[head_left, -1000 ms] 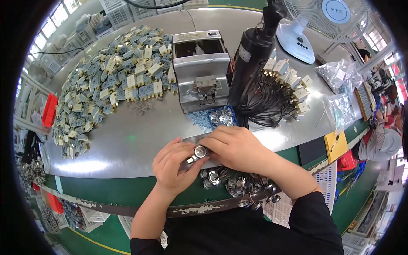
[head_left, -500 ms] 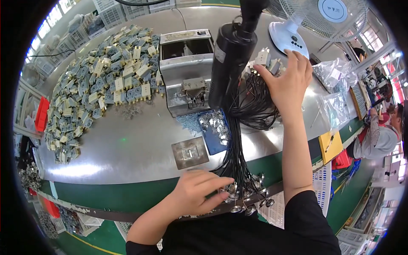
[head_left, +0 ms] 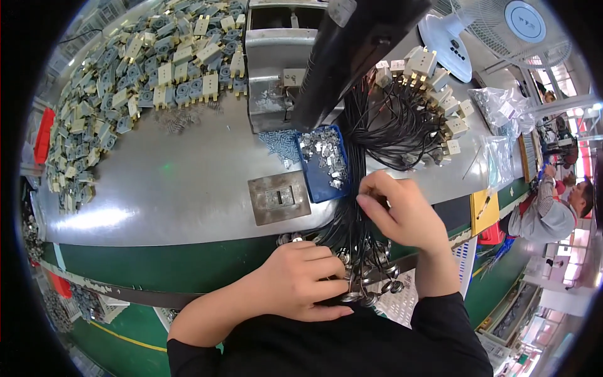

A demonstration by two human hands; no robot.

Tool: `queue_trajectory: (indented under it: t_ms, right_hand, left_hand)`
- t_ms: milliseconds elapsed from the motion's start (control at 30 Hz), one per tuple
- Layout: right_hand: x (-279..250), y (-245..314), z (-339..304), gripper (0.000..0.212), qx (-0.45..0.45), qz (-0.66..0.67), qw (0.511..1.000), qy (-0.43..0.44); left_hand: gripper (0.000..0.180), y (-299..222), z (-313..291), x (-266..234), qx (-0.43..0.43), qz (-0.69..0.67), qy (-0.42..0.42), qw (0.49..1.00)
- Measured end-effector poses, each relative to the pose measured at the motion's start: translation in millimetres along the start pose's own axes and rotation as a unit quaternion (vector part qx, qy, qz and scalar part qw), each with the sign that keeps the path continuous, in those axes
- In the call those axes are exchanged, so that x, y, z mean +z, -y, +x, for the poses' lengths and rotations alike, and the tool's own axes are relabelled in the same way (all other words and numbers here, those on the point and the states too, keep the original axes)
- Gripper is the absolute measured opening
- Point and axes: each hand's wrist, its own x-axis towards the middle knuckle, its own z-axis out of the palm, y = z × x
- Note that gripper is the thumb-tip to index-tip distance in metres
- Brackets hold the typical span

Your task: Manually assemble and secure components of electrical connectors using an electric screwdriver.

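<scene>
A thick bundle of black cables (head_left: pixel 358 154) runs down the bench toward me. Its far ends fan out to cream plug blocks (head_left: pixel 456 127); its near ends carry round silvery metal pieces (head_left: pixel 380 270) at the bench edge. My right hand (head_left: pixel 405 210) is at the bundle's right side, thumb and forefinger pinched at the black cables; the fingertip contact is partly hidden. My left hand (head_left: pixel 308 279) lies beside the metal pieces, fingers loosely bent and apart, thumb stretched out, with nothing visible in it.
A blue tray (head_left: pixel 326 193) of small metal parts stands left of the bundle, near blue screws (head_left: pixel 279 146) and a slotted metal plate (head_left: pixel 279 198). A metal machine (head_left: pixel 267 94), a black cylinder (head_left: pixel 348 56), a heaped pile of grey-and-cream housings (head_left: pixel 151 75) and a fan (head_left: pixel 524 22) surround it.
My right hand has come down from the cream plug blocks to the cable bundle, its fingers closing. My left hand has shifted slightly right. The whole view has moved nearer the bench.
</scene>
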Motion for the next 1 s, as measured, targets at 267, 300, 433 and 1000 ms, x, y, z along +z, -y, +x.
queue_trajectory:
  t_ms: [267,300,433,1000]
  right_hand:
    - [10.4,0.1,-14.0,0.027,0.17,0.126,0.977,-0.037]
    - [9.6,1.1,-15.6,0.027,0.171,0.126,0.977,-0.037]
    - [1.1,4.8,-16.1,0.028,0.27,0.348,0.891,-0.111]
    - [10.3,30.8,-7.1,0.026,0.046,0.201,0.974,-0.091]
  left_hand:
    - [0.029,3.4,-3.4,9.1,-0.007,-0.003,-0.027,1.0]
    - [0.03,4.0,-3.5,9.8,-0.014,-0.004,-0.033,0.999]
    - [0.04,-2.0,-1.9,12.7,-0.048,-0.014,-0.083,0.995]
    - [0.056,-46.5,-24.2,13.2,-0.279,-0.628,-0.17,0.706]
